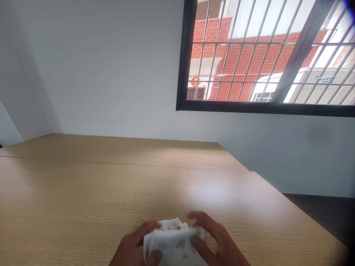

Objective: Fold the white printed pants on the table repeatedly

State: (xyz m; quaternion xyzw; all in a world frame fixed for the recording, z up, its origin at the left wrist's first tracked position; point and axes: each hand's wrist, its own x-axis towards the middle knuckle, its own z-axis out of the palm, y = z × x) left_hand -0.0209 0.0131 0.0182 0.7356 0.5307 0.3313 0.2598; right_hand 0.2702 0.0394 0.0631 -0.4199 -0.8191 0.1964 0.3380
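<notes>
At the bottom middle of the head view, both my hands hold a small folded white cloth with a faint printed pattern and a ribbed edge. My left hand grips its left side, thumb on top. My right hand wraps its right side, fingers curled over the top. The bundle sits low over the light wooden table, near its front edge.
The wooden table runs back to a white wall; a seam crosses it. Its right edge drops to a dark floor. A black-framed barred window is at the upper right, with a red brick building outside.
</notes>
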